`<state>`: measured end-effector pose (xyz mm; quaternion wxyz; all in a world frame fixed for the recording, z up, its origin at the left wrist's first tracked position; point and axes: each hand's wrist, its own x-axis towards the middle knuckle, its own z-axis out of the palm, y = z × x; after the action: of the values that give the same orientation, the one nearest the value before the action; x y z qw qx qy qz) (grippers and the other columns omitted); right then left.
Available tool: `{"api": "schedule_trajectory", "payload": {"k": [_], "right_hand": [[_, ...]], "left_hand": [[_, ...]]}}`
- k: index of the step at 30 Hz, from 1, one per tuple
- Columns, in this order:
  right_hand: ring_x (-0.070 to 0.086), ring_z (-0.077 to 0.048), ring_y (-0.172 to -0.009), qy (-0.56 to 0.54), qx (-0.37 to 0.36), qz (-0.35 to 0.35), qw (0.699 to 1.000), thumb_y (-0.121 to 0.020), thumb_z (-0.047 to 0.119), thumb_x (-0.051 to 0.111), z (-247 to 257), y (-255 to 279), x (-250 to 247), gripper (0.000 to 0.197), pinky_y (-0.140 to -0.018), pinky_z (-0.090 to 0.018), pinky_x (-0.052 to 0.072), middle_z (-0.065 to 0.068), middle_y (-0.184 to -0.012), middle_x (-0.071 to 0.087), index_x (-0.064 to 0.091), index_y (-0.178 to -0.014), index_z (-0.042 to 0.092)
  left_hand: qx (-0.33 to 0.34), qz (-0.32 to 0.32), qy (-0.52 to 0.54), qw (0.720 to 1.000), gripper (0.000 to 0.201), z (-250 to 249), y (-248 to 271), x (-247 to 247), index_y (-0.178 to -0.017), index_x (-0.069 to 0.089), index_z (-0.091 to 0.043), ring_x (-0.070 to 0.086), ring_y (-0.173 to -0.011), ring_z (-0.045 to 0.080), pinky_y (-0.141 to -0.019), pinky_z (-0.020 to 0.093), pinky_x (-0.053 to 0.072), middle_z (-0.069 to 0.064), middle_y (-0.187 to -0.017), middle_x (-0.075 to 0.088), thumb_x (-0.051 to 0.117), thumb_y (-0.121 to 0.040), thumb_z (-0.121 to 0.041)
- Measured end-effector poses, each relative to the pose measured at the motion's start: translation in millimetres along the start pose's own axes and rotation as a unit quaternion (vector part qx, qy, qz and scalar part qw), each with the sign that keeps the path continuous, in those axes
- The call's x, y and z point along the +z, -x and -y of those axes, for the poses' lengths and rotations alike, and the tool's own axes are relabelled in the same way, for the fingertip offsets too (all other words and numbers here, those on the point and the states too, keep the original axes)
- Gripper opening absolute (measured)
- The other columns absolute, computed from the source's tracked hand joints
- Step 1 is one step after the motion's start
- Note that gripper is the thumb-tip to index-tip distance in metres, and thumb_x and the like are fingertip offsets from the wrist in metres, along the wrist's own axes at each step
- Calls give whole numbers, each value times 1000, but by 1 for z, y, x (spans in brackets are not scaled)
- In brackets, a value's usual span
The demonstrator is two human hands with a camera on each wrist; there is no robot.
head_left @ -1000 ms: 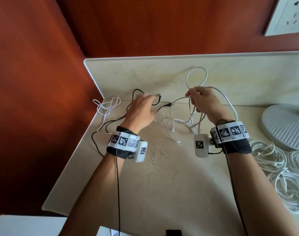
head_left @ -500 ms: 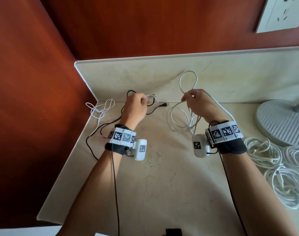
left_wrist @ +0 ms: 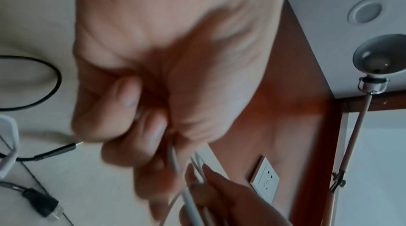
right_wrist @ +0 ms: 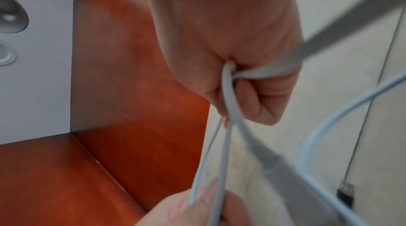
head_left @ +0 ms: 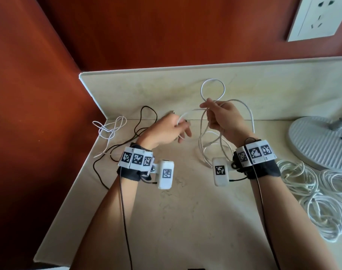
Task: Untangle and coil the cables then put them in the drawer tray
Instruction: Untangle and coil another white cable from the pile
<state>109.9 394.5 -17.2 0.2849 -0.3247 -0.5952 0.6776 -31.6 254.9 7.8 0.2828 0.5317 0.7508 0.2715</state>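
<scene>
A white cable (head_left: 213,88) hangs in loose loops above the counter, one loop standing up above my right hand (head_left: 219,118). That hand grips several strands of it (right_wrist: 228,94) in curled fingers. My left hand (head_left: 169,131) pinches one strand of the same white cable (left_wrist: 173,158) and holds it close beside the right hand. A black cable (head_left: 146,121) lies on the counter at the back left, its plug (left_wrist: 57,151) near my left hand. A thin white cable (head_left: 109,127) sits loosely tangled in the far left corner. No drawer tray is in view.
Coils of white cable (head_left: 310,193) lie piled at the counter's right edge. A grey lamp base (head_left: 320,141) stands at the back right. Red wooden walls enclose the counter (head_left: 185,221) at the left and back, with a wall socket (head_left: 320,16) up right.
My left hand left the black cable's end, moved right and took a strand of the white cable. My right hand lifted its loops slightly and both hands came closer together.
</scene>
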Motion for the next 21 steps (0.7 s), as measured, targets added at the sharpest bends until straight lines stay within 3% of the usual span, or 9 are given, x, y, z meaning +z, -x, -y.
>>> {"api": "schedule_trajectory", "payload": {"k": [2, 4, 7, 10, 14, 17, 19, 21], "right_hand": [[55, -14, -60, 52, 27, -3, 998, -106, 43, 56, -2, 2, -8, 38, -56, -27, 50, -3, -74, 62, 68, -92, 10], [67, -20, -76, 121, 76, 41, 989, -102, 55, 56, 1, 8, -13, 51, -70, -35, 60, -11, -94, 64, 63, -96, 5], [76, -28, -85, 214, 118, 80, 966, -101, 62, 49, 11, 16, -15, 64, -84, -42, 63, -16, -98, 72, 62, -106, -1], [76, -27, -78, 259, 85, 97, 957, -105, 52, 49, 16, 15, -13, 60, -82, -41, 64, -19, -93, 78, 68, -105, -5], [72, -18, -67, 318, -21, 95, 943, -104, 33, 59, 18, 14, -13, 36, -64, -32, 60, -7, -85, 79, 75, -94, 3], [54, -10, -49, 316, -74, 80, 943, -102, 20, 61, 20, 18, -13, 27, -54, -20, 42, -7, -67, 72, 74, -88, 1], [43, -5, -42, 305, -84, 60, 947, -105, 22, 58, 22, 18, -15, 29, -50, -15, 34, 3, -51, 59, 76, -89, 5], [42, -5, -40, 310, -86, 39, 946, -106, 27, 57, 26, 19, -17, 32, -48, -14, 31, 11, -46, 51, 78, -88, 11]], "left_hand": [[5, -96, 97, 991, 43, 2, -4, -2, -81, 72, -9, 49, -46, 10, -52, 25, 38, -1, -54, 57, 46, -110, -27], [-1, -161, 210, 964, 43, 0, -9, -3, -82, 67, -8, 40, -41, 9, -41, 20, 29, -2, -52, 49, 44, -111, -29], [-9, -251, 293, 923, 42, -5, -18, -7, -83, 64, -9, 38, -40, 7, -38, 18, 25, -3, -54, 46, 42, -112, -29], [-8, -288, 308, 907, 42, -7, -26, -9, -89, 64, -10, 42, -41, 6, -40, 19, 27, -6, -55, 49, 39, -112, -34], [10, -223, 332, 917, 44, -17, -32, -8, -114, 62, -1, 40, -40, 9, -42, 20, 26, 5, -65, 57, 36, -113, -36], [-19, -203, 175, 963, 28, -11, -40, -9, -111, 59, -11, 55, -52, 12, -53, 29, 42, 2, -74, 69, 38, -111, -30], [-70, -211, -23, 975, 23, -5, -42, -11, -118, 53, -9, 67, -90, 26, -77, 42, 52, 11, -103, 72, 44, -108, -26], [-85, -236, -178, 952, 40, -4, -40, -11, -134, 46, -4, 52, -123, 37, -96, 46, 44, 19, -131, 58, 59, -101, -23]]}}
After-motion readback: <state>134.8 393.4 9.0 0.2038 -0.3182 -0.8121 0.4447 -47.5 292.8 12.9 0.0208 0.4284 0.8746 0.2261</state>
